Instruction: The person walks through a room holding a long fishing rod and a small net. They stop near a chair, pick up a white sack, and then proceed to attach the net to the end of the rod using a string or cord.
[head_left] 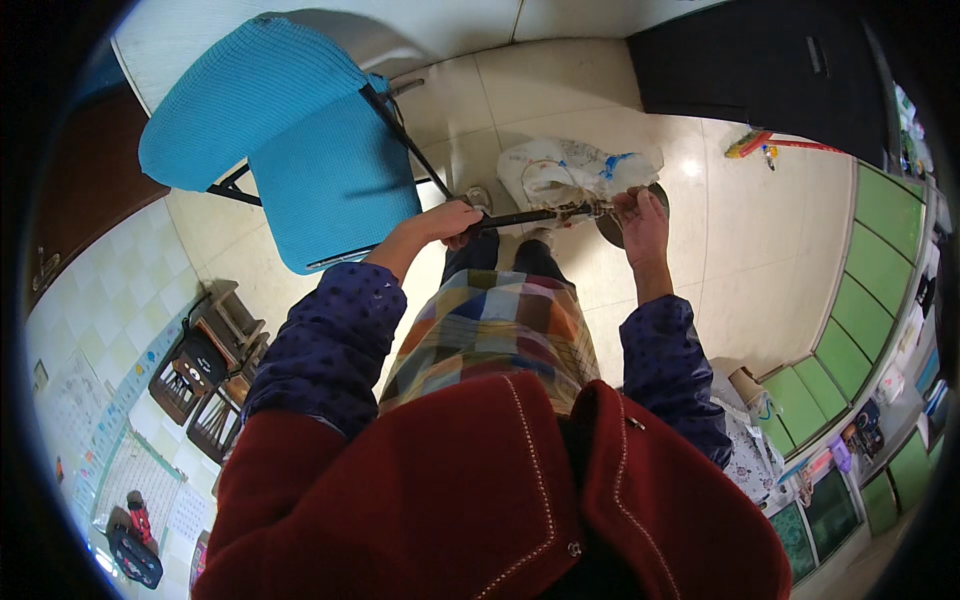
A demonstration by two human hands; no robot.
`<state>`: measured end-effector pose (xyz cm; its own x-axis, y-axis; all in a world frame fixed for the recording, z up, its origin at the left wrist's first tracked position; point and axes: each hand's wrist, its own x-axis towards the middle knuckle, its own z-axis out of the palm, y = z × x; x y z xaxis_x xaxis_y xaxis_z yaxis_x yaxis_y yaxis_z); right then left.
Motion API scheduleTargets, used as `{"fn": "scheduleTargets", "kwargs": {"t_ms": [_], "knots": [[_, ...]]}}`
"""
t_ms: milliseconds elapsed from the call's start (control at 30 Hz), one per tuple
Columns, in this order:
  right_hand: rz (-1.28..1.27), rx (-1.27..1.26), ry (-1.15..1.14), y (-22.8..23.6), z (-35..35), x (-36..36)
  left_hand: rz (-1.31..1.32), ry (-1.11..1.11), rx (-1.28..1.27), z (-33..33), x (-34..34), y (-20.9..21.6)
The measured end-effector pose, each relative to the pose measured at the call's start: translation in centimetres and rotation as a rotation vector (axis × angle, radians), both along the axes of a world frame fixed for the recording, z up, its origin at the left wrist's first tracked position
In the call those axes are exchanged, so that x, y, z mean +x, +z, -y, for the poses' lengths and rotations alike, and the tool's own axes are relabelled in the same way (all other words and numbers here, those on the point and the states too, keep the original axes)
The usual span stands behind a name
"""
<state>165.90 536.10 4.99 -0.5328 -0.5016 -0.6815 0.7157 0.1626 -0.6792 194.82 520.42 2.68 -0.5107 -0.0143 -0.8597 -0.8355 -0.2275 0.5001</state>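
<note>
A thin dark rod [520,217] runs level in front of my body. My left hand [449,224] is wrapped round its left end. Pale brownish strands [574,207] are tangled about its right part. There my right hand [643,222] has its fingers pinched together, and what exactly they grip is too small to make out. Below the tangle lies a white plastic bag [560,157] with blue print. A dark round object [611,233] shows partly behind the bag and my right hand; its kind is hidden. A checked apron or cloth [490,318] covers my lap.
A chair with blue fabric covers [320,150] stands at the front left. A black cabinet [750,65] is at the far right, with a red and yellow item [750,143] on the floor near it. Green cupboards [845,315] line the right; wooden stools [225,340] stand left.
</note>
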Motion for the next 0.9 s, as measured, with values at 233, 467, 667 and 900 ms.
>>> {"fn": "scheduleTargets", "kwargs": {"t_ms": [233, 467, 667, 900], "knots": [[-0.227, 0.164, 0.206, 0.8, -0.2, -1.5, -0.042, 0.001, -0.122, 0.0, -0.5, 0.3], [-0.356, 0.281, 0.518, 1.8, -0.2, -4.0, -0.003, 0.059, 0.008, -1.0, -2.3, -0.8], [-0.333, 0.170, 0.727, 3.4, 0.4, -4.2, 0.091, 0.132, 0.108, -1.7, -2.2, 0.6], [0.062, 0.160, 0.844, 4.4, -1.1, -5.3, 0.251, 0.180, 0.317, -2.6, -1.6, 1.6]]}}
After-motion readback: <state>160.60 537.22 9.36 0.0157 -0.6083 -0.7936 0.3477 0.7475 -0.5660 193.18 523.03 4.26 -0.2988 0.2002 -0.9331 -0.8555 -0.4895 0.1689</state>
